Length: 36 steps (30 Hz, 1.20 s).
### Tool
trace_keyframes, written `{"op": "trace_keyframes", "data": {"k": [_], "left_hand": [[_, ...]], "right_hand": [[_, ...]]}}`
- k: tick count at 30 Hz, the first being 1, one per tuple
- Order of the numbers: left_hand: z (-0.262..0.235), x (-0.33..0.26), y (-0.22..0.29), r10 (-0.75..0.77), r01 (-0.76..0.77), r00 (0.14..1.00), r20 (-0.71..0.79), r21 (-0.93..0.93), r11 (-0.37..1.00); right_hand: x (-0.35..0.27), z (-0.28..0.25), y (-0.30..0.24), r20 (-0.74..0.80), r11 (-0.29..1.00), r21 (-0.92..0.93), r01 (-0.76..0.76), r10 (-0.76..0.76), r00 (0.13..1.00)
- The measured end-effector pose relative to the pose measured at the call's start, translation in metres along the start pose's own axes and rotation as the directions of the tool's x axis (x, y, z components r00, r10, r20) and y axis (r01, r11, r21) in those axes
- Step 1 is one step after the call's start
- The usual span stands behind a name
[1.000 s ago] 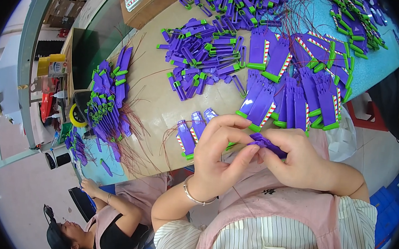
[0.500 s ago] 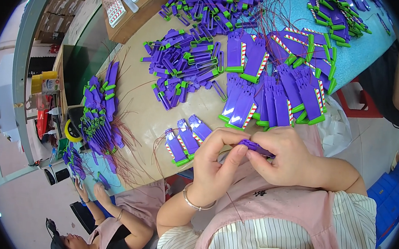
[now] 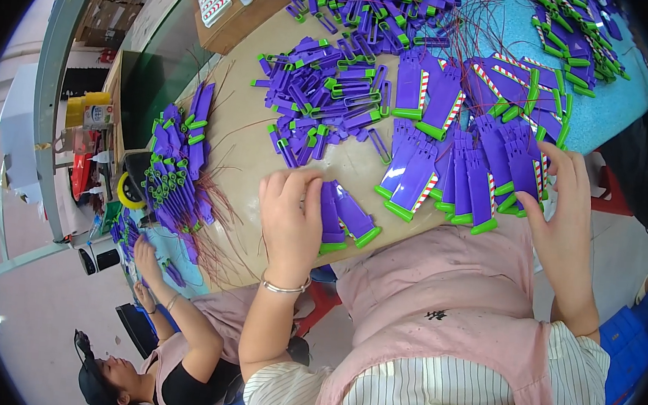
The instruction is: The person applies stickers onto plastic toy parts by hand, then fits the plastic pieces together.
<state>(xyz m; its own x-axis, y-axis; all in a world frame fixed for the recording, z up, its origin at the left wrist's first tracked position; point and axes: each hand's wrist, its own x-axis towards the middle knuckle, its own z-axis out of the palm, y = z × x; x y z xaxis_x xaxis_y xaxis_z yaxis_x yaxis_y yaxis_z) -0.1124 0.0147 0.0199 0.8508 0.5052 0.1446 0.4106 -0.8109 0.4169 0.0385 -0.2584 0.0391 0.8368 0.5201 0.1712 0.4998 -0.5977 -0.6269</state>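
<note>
While the right hand (image 3: 568, 222) stands with thumb and fingers apart around the rightmost striped panel (image 3: 522, 176), the left hand (image 3: 289, 219) bends down beside two purple panels (image 3: 353, 214) at the front edge of the bench (image 3: 245, 154); whether it grips something, one cannot tell. Between the hands, a larger group of striped panels (image 3: 420, 168) lies near the front edge, and these seem already finished with strips and green ends. Toward the far edge, a heap of narrow purple-green pieces (image 3: 314, 81) seems not yet worked. Along the left edge, wired purple parts (image 3: 202, 103) lie bunched, their stage unclear.
</note>
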Motion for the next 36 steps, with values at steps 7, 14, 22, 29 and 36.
{"op": "trace_keyframes", "data": {"k": [7, 14, 22, 29, 36], "left_hand": [[0.024, 0.047, 0.031, 0.584, -0.587, 0.81, 0.058, 0.054, 0.808], [0.017, 0.026, 0.037, 0.226, -0.186, 0.973, 0.044, -0.427, 0.885], [0.008, -0.012, 0.081, 0.013, 0.325, 0.939, 0.345, -0.895, 0.304], [0.01, -0.016, 0.074, 0.162, 0.148, 0.946, 0.281, -0.818, 0.557], [0.004, -0.033, 0.092, 0.266, -0.045, 0.937, 0.227, -0.678, 0.734]], "right_hand": [[-0.001, 0.014, 0.007, -0.022, 0.997, 0.018, -0.082, 0.082, 0.996], [-0.003, 0.011, -0.003, 0.114, 0.807, 0.588, -0.046, -0.027, 0.993], [0.008, 0.029, -0.028, 0.699, 0.221, 0.711, -0.667, -0.129, 0.703], [-0.002, 0.03, -0.019, 0.726, 0.357, 0.67, -0.651, -0.134, 0.674], [-0.03, 0.032, -0.014, 0.562, 0.656, 0.693, -0.298, -0.233, 0.793]]}}
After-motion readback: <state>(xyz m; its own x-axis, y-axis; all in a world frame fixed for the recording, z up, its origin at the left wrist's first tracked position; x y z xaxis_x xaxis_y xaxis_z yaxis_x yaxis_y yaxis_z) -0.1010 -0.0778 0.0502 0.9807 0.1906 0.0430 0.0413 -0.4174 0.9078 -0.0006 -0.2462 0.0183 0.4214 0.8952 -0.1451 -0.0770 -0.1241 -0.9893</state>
